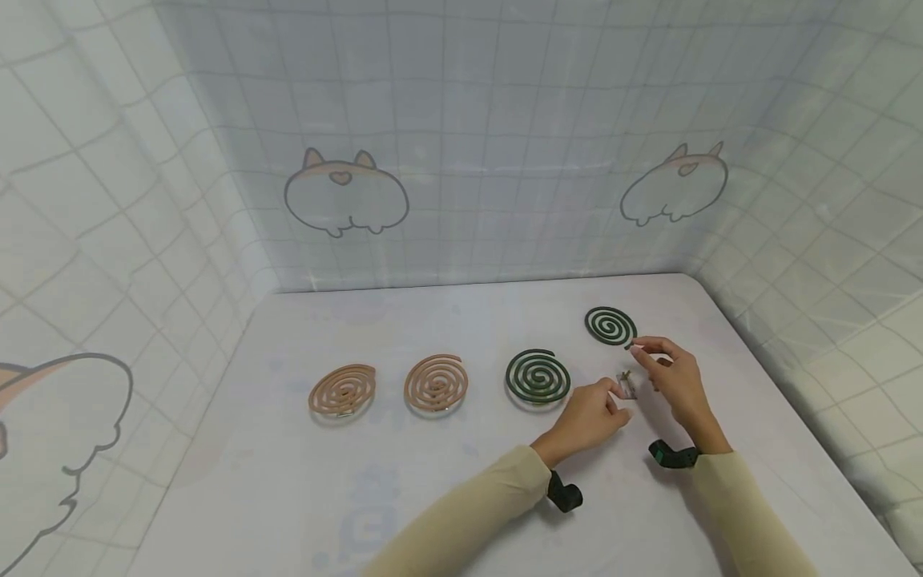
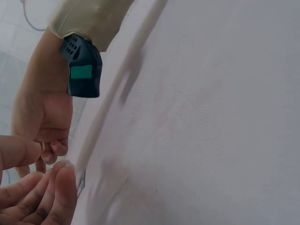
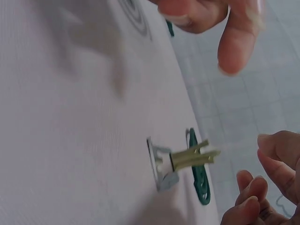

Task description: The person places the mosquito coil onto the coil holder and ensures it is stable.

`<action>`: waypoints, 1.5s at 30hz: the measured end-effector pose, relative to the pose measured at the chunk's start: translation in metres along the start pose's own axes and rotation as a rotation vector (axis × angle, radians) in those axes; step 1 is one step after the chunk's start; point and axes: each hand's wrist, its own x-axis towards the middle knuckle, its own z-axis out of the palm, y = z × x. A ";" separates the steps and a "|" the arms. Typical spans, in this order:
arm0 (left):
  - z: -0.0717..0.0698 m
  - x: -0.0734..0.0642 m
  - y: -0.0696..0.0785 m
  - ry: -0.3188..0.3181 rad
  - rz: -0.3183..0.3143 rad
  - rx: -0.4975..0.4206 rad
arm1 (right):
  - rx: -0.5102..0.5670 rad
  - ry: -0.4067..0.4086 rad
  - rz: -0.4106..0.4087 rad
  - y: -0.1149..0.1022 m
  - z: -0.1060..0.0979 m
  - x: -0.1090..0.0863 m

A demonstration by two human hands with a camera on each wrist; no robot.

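Note:
In the head view, my right hand (image 1: 674, 381) pinches the outer end of a dark green mosquito coil (image 1: 610, 326) at the back right. Rings of shadow lie on the table beneath its far side in the right wrist view. My left hand (image 1: 587, 417) is close by the small metal coil stand (image 1: 626, 385), its fingers loosely bent with nothing between them. Seen from the right wrist, the stand (image 3: 161, 164) has a flat base and brass-coloured prongs spread apart. Fingers of my left hand (image 3: 274, 180) show above the table at lower right there.
Another green coil (image 1: 538, 376) sits on a stand left of my left hand. Farther left, two brown coils (image 1: 436, 383) (image 1: 342, 390) rest on stands. The white table (image 1: 288, 497) is bounded by grid-patterned walls (image 1: 505, 160) at the back and both sides.

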 end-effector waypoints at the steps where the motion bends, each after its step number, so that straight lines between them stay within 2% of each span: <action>1: 0.002 0.001 0.000 0.005 -0.009 0.000 | -0.004 0.003 0.006 0.001 -0.001 0.001; 12: 0.012 0.013 0.001 0.075 -0.056 -0.047 | -0.034 0.032 0.055 0.012 -0.006 0.019; 24: 0.022 0.023 -0.008 0.137 -0.080 -0.096 | -0.049 0.050 0.100 0.024 -0.005 0.035; 30: 0.023 0.027 -0.012 0.181 -0.127 -0.090 | -0.065 0.049 0.114 0.025 -0.001 0.044; 45: 0.022 0.036 -0.013 0.193 -0.213 -0.067 | -0.079 0.005 0.162 0.024 0.000 0.061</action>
